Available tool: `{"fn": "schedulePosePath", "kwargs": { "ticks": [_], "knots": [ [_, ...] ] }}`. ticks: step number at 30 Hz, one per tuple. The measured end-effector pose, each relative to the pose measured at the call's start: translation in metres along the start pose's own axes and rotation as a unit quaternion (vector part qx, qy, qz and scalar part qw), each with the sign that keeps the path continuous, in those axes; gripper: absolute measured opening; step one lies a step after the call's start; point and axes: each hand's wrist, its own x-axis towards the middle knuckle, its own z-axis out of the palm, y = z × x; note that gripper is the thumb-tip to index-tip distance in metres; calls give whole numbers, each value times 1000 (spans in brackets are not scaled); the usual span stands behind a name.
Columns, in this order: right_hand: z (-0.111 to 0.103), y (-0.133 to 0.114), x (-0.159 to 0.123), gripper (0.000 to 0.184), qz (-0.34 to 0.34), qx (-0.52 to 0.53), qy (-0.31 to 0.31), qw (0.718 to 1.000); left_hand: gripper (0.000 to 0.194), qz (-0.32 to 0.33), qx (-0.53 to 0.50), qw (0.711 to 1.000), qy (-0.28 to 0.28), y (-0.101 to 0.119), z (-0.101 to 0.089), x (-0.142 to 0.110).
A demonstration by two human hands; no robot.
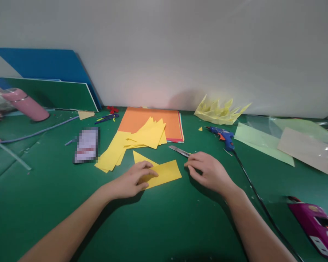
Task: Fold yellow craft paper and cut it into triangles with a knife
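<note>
My left hand (136,179) lies with its fingers spread on a yellow paper strip (166,172), pressing it to the table. Behind that strip, partly covered by it, is a pointed yellow piece (142,157). My right hand (206,171) is curled around a utility knife (179,150) to the right of the strip. The knife's blade points left, while its handle is mostly hidden by the hand. Farther back, several cut yellow pieces (150,134) with pointed ends overlap longer yellow strips (113,153).
Orange sheets (142,120) lie against the wall. Right of them are a pale yellow spiky paper piece (221,112), a blue glue gun (224,136) with its black cord, and a magenta power strip (314,222). At left are a blurred phone-like object (86,145) and a pink bottle (27,104).
</note>
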Motion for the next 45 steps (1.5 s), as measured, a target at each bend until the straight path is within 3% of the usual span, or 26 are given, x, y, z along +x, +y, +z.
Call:
{"fn": "schedulePosePath", "kwargs": {
  "ticks": [4, 7, 10, 16, 23, 32, 37, 45],
  "knots": [
    [5, 15, -6, 32, 93, -50, -19, 994, 36, 38, 17, 999, 22, -4, 3, -2],
    [10, 19, -10, 35, 120, -32, -54, 991, 35, 63, 28, 997, 45, -5, 5, -3],
    [14, 18, -10, 37, 131, -14, -48, 990, 32, 78, 44, 994, 65, -4, 6, -5],
    [12, 12, -10, 37, 90, 42, -20, 995, 28, 60, 73, 993, 76, -3, 2, -10],
    [9, 3, -7, 37, 38, 87, -61, 994, 23, 9, 66, 994, 87, -2, -1, -7],
    [7, 1, -5, 26, 23, 90, -89, 992, 32, 92, 129, 982, 104, -8, 4, 3],
    [7, 3, -6, 25, 24, 93, -96, 991, 15, 98, 88, 987, 94, -10, 7, 4],
    [5, 8, -8, 27, 28, 94, -119, 988, 22, 106, 89, 987, 82, -7, 4, 4]
  ]
}}
